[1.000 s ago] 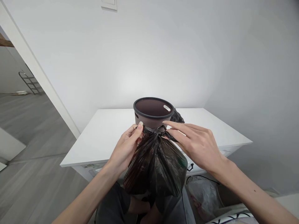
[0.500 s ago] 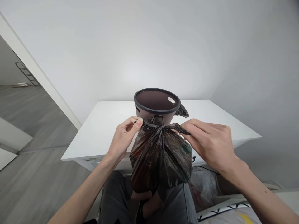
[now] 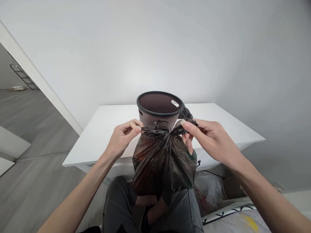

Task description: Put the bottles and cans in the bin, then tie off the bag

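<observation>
A filled black garbage bag [image 3: 164, 165] hangs in front of the white table's near edge, above my lap. Its neck is gathered and knotted at the middle, and reddish and greenish contents show faintly through the plastic. My left hand [image 3: 125, 136] pinches one end of the bag's top between thumb and fingers. On the other side, my right hand [image 3: 209, 137] grips the opposite end, thumb on top, some fingers curled behind it. Behind the bag stands a brownish trash can [image 3: 159, 118] with a dark rim and handle cutouts; its inside looks bare.
The trash can stands on a white table [image 3: 97, 139] against the wall. Another piece of black plastic [image 3: 186, 113] lies behind it at the right. Below right are a clear plastic bag [image 3: 209, 191] and a patterned fabric surface [image 3: 235, 223]. A ladder-like rack [image 3: 23, 76] stands far left.
My right hand has shifted its grip on the bag's right end, its thumb now on top and nearer the knot. My left hand keeps its pinch. The whole view has shifted slightly.
</observation>
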Demonstrator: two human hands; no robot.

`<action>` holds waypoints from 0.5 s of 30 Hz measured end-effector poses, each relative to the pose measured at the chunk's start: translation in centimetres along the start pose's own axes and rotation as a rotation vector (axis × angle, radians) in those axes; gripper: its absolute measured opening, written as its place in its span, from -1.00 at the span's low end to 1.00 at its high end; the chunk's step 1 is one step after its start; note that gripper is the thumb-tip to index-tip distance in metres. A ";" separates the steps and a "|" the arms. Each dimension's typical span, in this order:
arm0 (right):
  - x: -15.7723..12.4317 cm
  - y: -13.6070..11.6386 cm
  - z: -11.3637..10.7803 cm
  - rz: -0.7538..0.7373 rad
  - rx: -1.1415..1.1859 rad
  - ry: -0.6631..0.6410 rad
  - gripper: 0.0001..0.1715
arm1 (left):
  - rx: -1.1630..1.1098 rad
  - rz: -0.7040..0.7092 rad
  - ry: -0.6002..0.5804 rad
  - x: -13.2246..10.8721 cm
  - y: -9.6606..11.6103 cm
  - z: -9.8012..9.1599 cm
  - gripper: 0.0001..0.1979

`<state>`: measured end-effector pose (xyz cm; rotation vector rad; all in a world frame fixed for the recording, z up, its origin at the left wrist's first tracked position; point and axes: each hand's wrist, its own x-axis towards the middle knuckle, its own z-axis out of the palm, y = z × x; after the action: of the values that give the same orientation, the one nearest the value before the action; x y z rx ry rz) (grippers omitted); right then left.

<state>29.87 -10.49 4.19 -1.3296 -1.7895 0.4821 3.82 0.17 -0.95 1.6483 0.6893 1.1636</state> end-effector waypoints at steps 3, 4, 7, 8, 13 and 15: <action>0.1 -0.8 0.0 0.061 0.159 -0.018 -0.37 | -0.066 0.025 0.038 -0.3 0.6 0.7 -0.53; 0.1 -0.9 0.1 0.058 0.182 -0.024 -0.38 | -0.081 0.035 0.047 -0.4 0.8 1.0 -0.54; -0.1 -1.3 0.3 0.036 0.216 -0.022 -0.39 | -0.167 0.033 0.048 -0.7 1.9 2.2 -0.58; -0.2 -1.3 0.3 0.031 0.225 -0.015 -0.39 | -0.206 0.010 0.039 -0.8 2.2 2.5 -0.58; -0.5 -1.5 0.5 0.062 0.338 0.012 -0.38 | -0.337 -0.158 -0.016 -0.9 3.6 3.3 -0.55; -0.8 -1.6 0.4 0.087 0.372 -0.007 -0.38 | -0.386 -0.177 -0.037 -0.8 3.8 3.3 -0.54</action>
<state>28.70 -11.75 4.79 -1.1458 -1.5572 0.8241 6.28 -3.17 2.02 1.2555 0.5352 1.0600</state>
